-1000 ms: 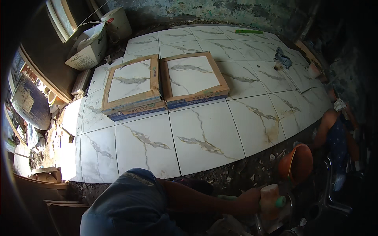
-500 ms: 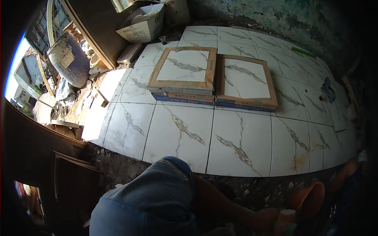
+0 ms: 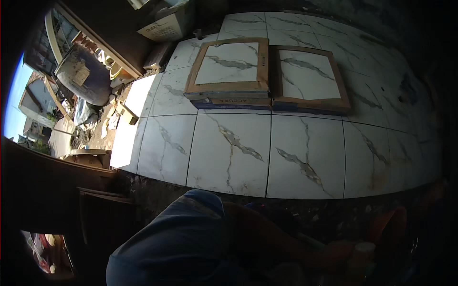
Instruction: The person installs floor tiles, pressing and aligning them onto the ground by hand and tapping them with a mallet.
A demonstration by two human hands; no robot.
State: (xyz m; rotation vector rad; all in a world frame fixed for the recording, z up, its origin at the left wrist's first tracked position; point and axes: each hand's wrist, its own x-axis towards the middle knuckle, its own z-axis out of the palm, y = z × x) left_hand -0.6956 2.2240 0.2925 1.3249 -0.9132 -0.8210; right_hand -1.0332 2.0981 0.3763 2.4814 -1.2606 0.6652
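Left hand [image 3: 338, 255], probably, sits near right in deep shadow — can't tell if it's gripping. Right hand I don't see. White-topped container [image 3: 363, 257] is just right of the left, the nearer one — long axis roughly upright on my feed.

Runs white with grey and dull gold veins across the floor tiles [image 3: 229, 164]. Frames grey-veined white in brown on the taller tile box [image 3: 229, 89], bluish at the base; likewise on the lower tile box [image 3: 310, 103] to its right. Left of the taller tile box, shows blue, tan-patched, on the drum [image 3: 98, 83]; in front of that box, faded blue on the trousers [image 3: 167, 243], shadowed orange on the bucket [image 3: 397, 221], off-white on the cylinder [image 3: 365, 247].
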